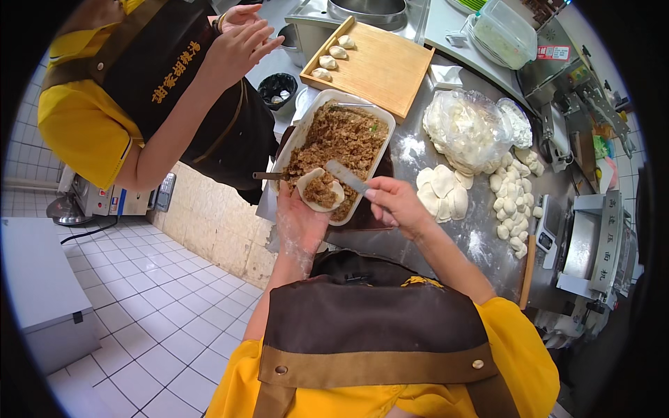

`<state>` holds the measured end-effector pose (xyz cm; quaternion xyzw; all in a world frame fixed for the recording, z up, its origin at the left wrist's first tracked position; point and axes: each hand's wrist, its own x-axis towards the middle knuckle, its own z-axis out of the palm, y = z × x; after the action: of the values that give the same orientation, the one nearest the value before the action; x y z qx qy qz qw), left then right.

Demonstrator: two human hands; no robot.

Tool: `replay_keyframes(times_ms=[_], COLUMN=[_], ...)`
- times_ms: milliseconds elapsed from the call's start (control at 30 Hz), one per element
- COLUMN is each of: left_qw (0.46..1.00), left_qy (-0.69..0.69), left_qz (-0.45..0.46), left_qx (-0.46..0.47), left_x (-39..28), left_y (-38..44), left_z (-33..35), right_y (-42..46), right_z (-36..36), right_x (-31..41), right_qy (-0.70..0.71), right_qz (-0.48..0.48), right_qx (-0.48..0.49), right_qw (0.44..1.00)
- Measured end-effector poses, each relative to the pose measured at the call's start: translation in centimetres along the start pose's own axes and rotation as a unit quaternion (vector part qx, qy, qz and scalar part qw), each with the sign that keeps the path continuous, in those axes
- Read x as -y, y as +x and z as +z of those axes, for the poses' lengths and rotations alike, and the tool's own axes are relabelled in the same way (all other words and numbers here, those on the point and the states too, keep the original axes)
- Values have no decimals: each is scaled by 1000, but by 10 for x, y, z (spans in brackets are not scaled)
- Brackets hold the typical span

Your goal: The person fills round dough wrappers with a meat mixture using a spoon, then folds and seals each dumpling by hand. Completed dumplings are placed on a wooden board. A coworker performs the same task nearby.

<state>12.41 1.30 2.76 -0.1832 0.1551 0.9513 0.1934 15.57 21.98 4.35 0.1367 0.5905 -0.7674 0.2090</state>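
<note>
A round dough wrapper [337, 199] topped with brown minced filling [320, 190] rests in my left hand [300, 220]. My right hand [395, 205] grips a flat metal spatula [345, 176], whose blade reaches over the wrapper's upper right edge. Both hands are at the near end of a white plastic tub [391, 121] of minced filling [339, 137]. Another tool's handle [267, 176] sticks out over the tub's left rim. To the right of my right hand lies a pile of flat dough wrappers [443, 192], with many small dough pieces [512, 201] beyond it.
A co-worker [204, 99] stands at the left, hands raised near a wooden tray [387, 68] holding several filled buns. Bagged dough [465, 128] sits on the steel table. A rolling pin [528, 274], a scale [546, 235] and a dough-pressing machine [593, 248] line the right side.
</note>
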Motion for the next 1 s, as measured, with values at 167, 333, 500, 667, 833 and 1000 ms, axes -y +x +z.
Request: replay_keyframes(times_ms=[167,333,500,667,833,1000], left_qw=[1000,1000,999,994,981,977], left_qy=[11,9,21,60,102,97], left_qz=[-1,-12,-23,-79,-162,-184], left_qx=[21,18,5,34,33,48], left_x=[5,3,4,-1,-7,-9], left_y=[4,4,7,10,6,8], left_z=[-2,-4,2,-4,8,-1], right_y=[2,-4,-7,-6,-6,-2], right_z=[22,18,20,-4,-22,-35], right_x=[-14,-16,-9,4,35,42], right_qy=[-6,-62,-122,-254,-345,-296], right_qz=[38,35,11,-5,-31,-28], right_qx=[27,1,25,50,108,99], right_qw=[999,997,992,966,932,950])
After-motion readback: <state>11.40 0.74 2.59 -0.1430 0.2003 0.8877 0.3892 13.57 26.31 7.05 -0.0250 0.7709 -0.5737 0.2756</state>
